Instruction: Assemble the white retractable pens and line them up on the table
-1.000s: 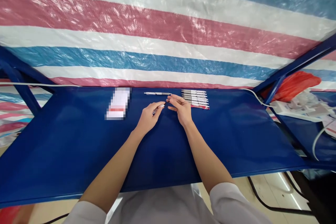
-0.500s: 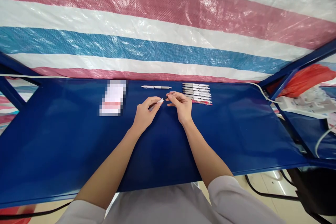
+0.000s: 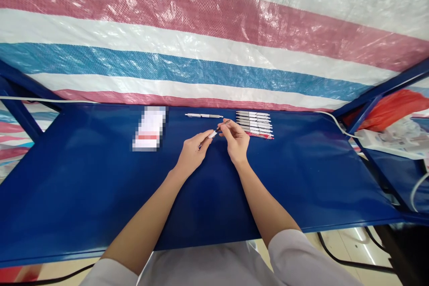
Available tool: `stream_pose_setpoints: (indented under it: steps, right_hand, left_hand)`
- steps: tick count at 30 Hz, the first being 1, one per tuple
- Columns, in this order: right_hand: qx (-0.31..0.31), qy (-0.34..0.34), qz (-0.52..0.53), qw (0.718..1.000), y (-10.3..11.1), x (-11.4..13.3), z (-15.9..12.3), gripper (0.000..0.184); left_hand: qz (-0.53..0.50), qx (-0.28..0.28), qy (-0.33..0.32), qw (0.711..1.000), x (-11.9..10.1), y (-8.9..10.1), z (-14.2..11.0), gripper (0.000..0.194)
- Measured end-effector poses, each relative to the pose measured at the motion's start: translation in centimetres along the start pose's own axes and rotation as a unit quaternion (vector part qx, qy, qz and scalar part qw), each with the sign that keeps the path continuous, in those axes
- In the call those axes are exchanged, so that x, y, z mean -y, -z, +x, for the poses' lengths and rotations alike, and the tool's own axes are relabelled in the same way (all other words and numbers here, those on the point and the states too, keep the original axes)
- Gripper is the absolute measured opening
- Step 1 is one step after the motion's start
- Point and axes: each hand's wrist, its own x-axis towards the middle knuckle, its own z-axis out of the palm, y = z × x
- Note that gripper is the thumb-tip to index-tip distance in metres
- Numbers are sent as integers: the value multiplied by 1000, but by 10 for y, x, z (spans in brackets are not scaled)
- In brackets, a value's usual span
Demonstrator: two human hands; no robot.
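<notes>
My left grip (image 3: 192, 153) is pinched, thumb against fingers, around a white pen piece (image 3: 212, 134) whose end pokes out past my fingertips toward my other side. Most of that piece is hidden in my palm, so I cannot tell how long it is. My right grip (image 3: 237, 143) is nearly closed too, thumb and fingertips drawn together on a slim dark piece (image 3: 219, 128). This dark piece runs slantwise across the small gap between my two grips, one end at the white piece and the other among my right fingers. Whether the two are joined, I cannot tell.

Just beyond my fingertips, on the side away from me, a single white-and-grey pen (image 3: 203, 115) lies crosswise on the blue tabletop (image 3: 208, 214), its right end near my right grip. Right of that and just past my right grip, a row of white pens (image 3: 254, 119) lies side by side, pointing the same way. A red pen (image 3: 260, 135) lies at the row's near edge, its left end beside my right grip. To the left of my left grip and a little farther out is a pale sheet (image 3: 149, 127), blurred, with a reddish band across it. Beyond everything, a striped tarp (image 3: 201, 31) hangs behind the tabletop.
</notes>
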Motion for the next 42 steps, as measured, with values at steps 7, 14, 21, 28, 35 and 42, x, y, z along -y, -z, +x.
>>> stream_pose_setpoints:
  steps: [7, 14, 21, 28, 35, 42]
  right_hand:
    - [-25, -2, 79, 997, 7, -2, 8, 33]
    - [-98, -25, 145, 984, 19, -5, 17, 38]
    - [-64, -51, 97, 992, 11, -2, 12, 37]
    - [-1, -72, 78, 994, 7, -4, 7, 36]
    - [18, -69, 81, 994, 6, -6, 6, 32]
    - [12, -74, 55, 996, 7, -3, 6, 36]
  left_hand:
    - [74, 45, -61, 994, 2, 7, -1, 38]
    - [7, -8, -9, 1000, -6, 11, -2, 28]
    - [-180, -71, 69, 979, -5, 15, 2, 33]
    - [-251, -89, 104, 958, -3, 18, 6, 38]
    - [-258, -86, 116, 955, -4, 19, 8, 41]
    - [-259, -84, 112, 955, -3, 19, 7, 38]
